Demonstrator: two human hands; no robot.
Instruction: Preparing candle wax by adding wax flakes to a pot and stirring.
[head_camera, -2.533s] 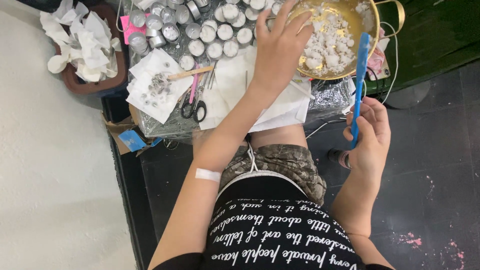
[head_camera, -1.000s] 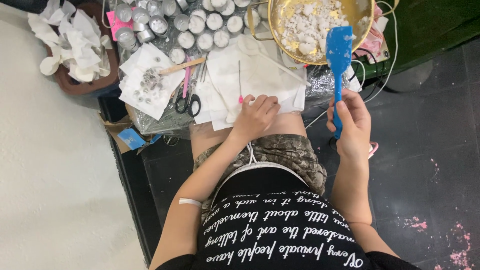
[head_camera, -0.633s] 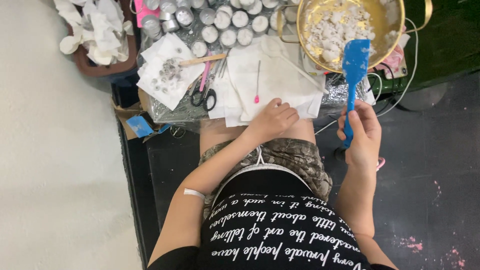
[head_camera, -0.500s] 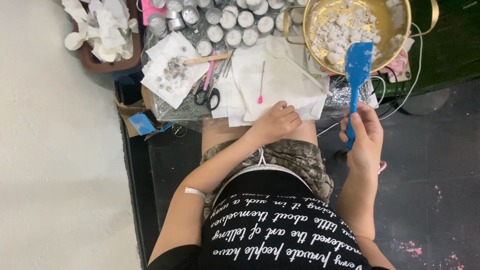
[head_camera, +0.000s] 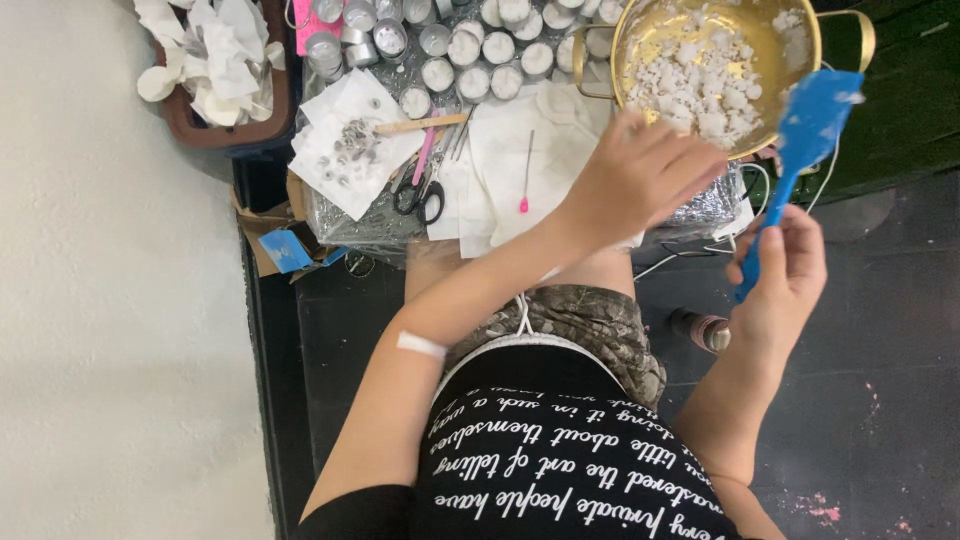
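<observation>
The right hand is closed around the handle of a blue spatula, whose blade tilts up past the worktop's right edge, just beside the rim of the gold pan. The left hand reaches forward empty, fingers loosely spread, hovering over the white paper towels at the pan's near rim. White chunks fill the pan at the worktop's far right corner. A pink-tipped pin lies on the towels, left of that hand. Scissors lie further left, small round tins along the far edge.
</observation>
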